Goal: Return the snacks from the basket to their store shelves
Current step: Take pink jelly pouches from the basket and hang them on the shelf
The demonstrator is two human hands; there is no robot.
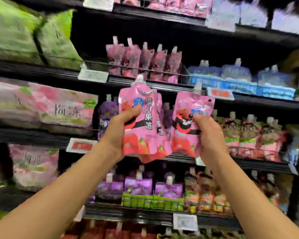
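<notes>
Now our left hand point(116, 130) grips two pink pouches point(141, 125) and our right hand point(208, 135) pinches a third point(188, 121), all below the matching shelf row point(143, 62), where the stacked pair could slide apart as we lift.

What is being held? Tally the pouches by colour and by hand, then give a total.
Pink pouches in the left hand: 2 visible, a front one and one behind it
Pink pouch in the right hand: 1
Other colours held: 0
Total: 3
</notes>
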